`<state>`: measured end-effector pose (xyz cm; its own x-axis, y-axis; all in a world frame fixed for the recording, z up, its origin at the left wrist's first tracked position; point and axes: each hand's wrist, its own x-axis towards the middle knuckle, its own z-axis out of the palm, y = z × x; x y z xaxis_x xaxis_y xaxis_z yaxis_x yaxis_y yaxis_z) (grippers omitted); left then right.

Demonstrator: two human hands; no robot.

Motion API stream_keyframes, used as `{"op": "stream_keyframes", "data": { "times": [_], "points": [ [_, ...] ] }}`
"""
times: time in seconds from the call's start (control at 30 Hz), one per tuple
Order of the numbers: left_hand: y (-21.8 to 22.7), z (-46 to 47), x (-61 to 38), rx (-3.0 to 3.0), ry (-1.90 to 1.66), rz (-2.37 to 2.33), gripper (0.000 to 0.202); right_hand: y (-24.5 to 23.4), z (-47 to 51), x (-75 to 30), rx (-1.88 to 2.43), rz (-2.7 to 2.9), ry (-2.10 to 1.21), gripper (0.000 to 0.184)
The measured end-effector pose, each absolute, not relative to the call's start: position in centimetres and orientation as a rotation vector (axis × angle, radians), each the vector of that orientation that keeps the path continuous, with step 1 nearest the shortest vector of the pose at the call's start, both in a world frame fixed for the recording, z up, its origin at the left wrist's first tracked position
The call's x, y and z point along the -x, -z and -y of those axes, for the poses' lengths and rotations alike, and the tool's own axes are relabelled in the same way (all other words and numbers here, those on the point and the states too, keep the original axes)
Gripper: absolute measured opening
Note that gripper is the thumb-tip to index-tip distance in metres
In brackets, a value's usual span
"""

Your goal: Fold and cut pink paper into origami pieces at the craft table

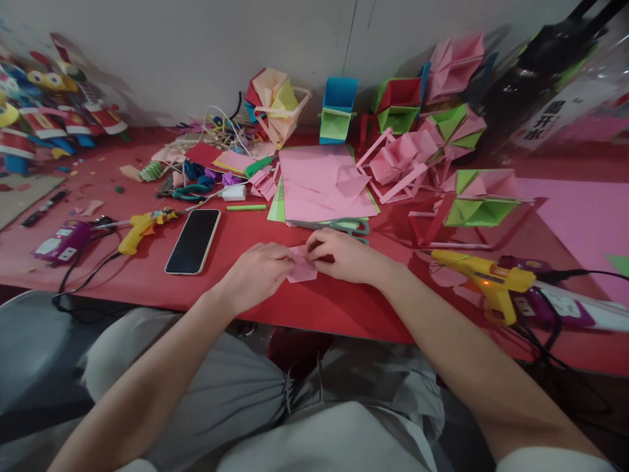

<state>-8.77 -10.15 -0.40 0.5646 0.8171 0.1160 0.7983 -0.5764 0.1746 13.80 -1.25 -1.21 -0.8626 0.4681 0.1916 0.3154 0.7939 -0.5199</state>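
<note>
A small piece of pink paper (303,267) lies between my hands near the front of the red table. My left hand (260,272) pinches its left edge, fingers closed. On the other side, my right hand (341,254) has its curled fingers closed on the right edge. Folds in the paper are partly covered by my fingers. Just beyond my right hand are grey-green scissors (350,227), lying at the front of a stack of pink and green sheets (314,187).
To the left lie a phone (193,242) and a yellow glue gun (140,231); another yellow glue gun (486,278) with cords is at right. Folded paper wheels on stands (481,206) line the back right. Paper scraps and craft bits (211,157) crowd the back left.
</note>
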Motion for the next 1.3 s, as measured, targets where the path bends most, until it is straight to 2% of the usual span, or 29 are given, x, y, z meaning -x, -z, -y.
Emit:
{"op": "stream_keyframes", "data": {
  "times": [0.3,0.47,0.6,0.9,1.07,1.3],
  "points": [
    [0.2,10.5,8.0,-2.757,-0.205,-1.397,0.022,1.3,1.3,-14.1,0.555,2.675,-0.710,0.017],
    [0.4,11.2,7.2,-2.764,-0.114,-1.471,0.024,0.9,2.0,-14.3,0.557,2.710,-0.610,0.017],
    [0.8,11.6,6.7,-2.786,-0.171,-1.511,0.037,0.6,2.2,-14.4,0.552,2.754,-0.524,0.020],
    [1.1,11.7,6.8,-2.768,-0.235,-1.506,0.035,0.4,1.5,-14.9,0.639,2.694,-0.480,0.018],
    [1.3,11.5,7.0,-2.747,-0.243,-1.498,0.032,0.7,0.7,-15.1,0.716,2.598,-0.540,0.023],
    [1.5,11.3,7.1,-2.730,-0.314,-1.473,0.035,1.0,0.7,-14.2,0.743,2.647,-0.677,0.013]
  ]
}}
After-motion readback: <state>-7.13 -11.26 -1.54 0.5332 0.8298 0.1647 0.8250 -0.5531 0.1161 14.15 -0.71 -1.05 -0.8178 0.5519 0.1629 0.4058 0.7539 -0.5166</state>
